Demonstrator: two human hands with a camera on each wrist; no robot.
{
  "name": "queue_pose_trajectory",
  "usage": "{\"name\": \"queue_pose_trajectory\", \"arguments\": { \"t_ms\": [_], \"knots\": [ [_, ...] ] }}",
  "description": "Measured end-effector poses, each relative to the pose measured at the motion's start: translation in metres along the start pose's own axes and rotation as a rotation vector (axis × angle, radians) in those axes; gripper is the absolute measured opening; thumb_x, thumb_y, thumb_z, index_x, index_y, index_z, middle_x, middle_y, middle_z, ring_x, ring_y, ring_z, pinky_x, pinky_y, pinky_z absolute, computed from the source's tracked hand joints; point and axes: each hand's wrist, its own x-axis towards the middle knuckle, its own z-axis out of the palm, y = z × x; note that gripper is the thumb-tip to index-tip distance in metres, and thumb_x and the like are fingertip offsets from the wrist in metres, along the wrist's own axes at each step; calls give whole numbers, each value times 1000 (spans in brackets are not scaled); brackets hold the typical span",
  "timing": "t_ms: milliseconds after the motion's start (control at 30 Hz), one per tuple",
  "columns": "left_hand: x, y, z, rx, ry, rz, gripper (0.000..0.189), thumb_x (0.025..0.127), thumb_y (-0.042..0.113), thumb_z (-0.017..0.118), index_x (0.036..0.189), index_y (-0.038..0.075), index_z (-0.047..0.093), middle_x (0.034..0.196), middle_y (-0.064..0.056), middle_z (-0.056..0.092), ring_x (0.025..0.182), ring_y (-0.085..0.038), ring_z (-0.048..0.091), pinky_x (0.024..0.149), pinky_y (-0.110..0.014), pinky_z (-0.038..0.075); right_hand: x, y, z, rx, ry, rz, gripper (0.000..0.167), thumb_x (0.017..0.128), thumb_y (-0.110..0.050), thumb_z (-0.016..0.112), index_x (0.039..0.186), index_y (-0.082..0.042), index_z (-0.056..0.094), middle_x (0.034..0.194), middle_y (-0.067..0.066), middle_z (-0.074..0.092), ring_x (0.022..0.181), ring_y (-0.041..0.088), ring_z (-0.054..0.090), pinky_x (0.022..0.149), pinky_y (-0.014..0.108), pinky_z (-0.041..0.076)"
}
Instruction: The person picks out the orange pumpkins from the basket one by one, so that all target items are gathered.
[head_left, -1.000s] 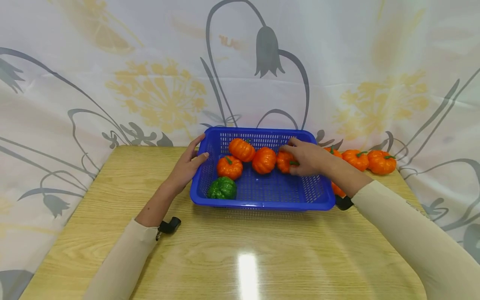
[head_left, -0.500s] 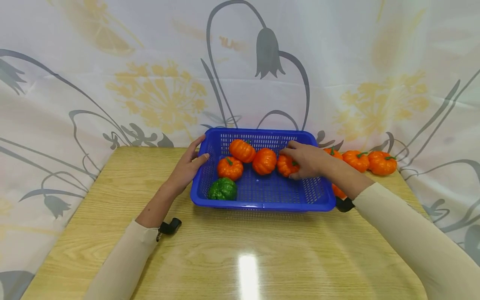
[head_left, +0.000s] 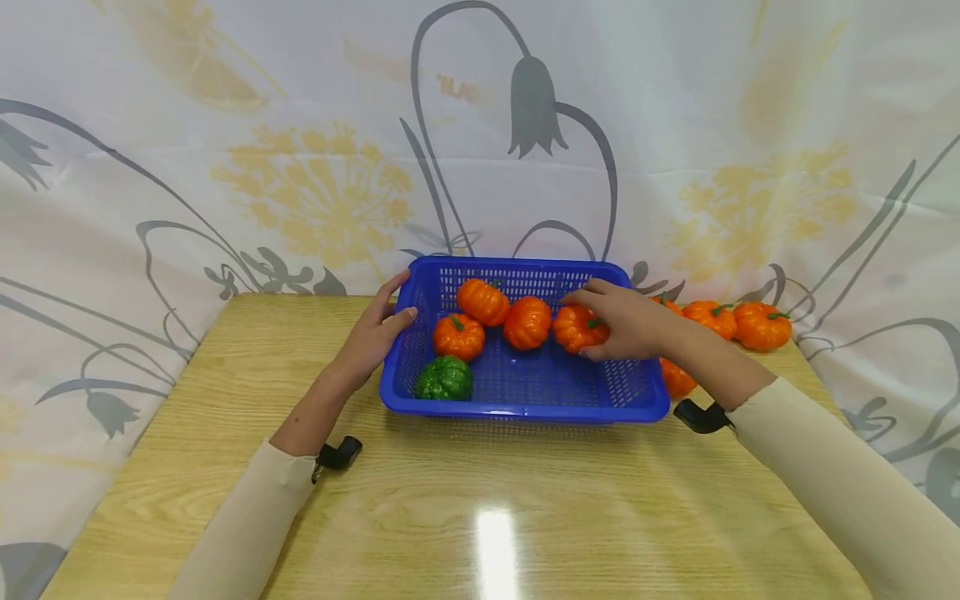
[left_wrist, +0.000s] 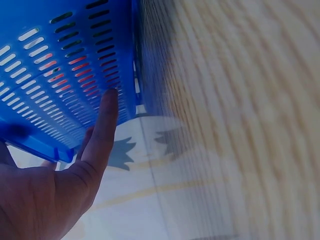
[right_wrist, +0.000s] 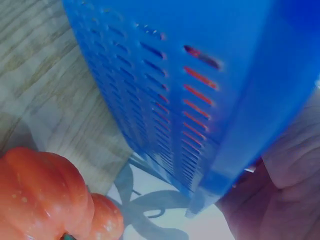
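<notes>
Currently orange mini pumpkin (head_left: 576, 330) lies just right of frame centre, inside blue plastic basket (head_left: 525, 410). Right hand (head_left: 628, 322): fingers curved about its right side, partly spread; cannot tell if gripping or merely touching. Left hand (head_left: 371, 333) pinches basket's left rim, thumb over top. Pumpkin probably light, stiff, slightly slippery; best held round ribbed sides, not stem (head_left: 595, 322). Versus half-second ago: right hand farther right, more pumpkin showing.

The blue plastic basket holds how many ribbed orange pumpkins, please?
4 ribbed orange pumpkins: one back left, one just in front, one in the middle, one between thumb and fingers of the right hand, which may hide others.
</notes>
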Motion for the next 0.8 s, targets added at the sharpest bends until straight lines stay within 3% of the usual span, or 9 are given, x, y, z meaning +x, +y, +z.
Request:
{"name": "queue_pose_trajectory", "arguments": {
  "t_ms": [267,467,800],
  "knots": [
    [1,-1,-1,-5,0,4,65,114,27,51,171,32,21,144,-27,52,120,-44,65,82,-32,62,-13,-6,-2,38,60,-10,73,86,-29,86,147,-3,56,137,20,62,120,38,62,100,57,54],
    [1,-1,-1,2,1,6,65,113,28,51,171,32,21,145,-28,51,122,-45,64,85,-36,62,-22,-12,-5,67,127,-30,69,85,-31,88,135,-3,50,122,15,66,107,30,65,96,51,56],
    [1,-2,-1,-3,0,9,66,113,27,51,171,32,21,147,-29,50,124,-46,63,87,-38,62,-44,-18,-4,86,204,4,67,87,-33,87,140,-6,57,125,12,67,107,28,65,93,51,56]
  ]
}}
